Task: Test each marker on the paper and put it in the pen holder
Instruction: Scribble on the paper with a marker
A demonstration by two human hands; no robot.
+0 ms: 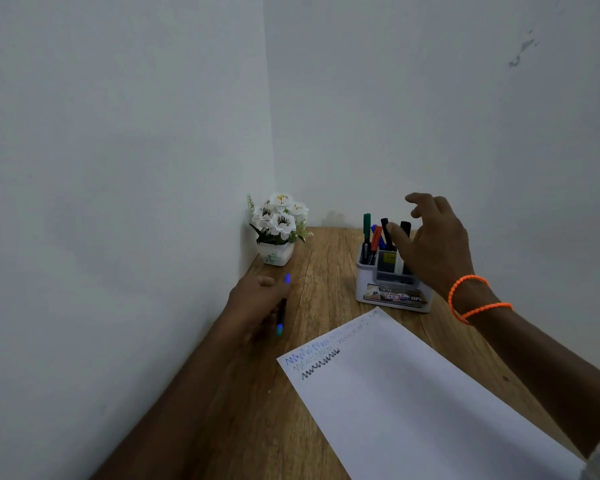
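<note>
**On the desk: last marker left to test**

On the wooden desk (326,271) our paper (413,393) lies flat. Right hand (430,237) hovers spread over the pen holder (392,289). Left hand (257,303) grips a marker (280,318): light, stiff, probably slick, so we'd pinch mid-barrel.

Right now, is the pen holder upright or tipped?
Upright. The pen holder sits flat on the table, with markers standing in it, caps pointing up.
</note>
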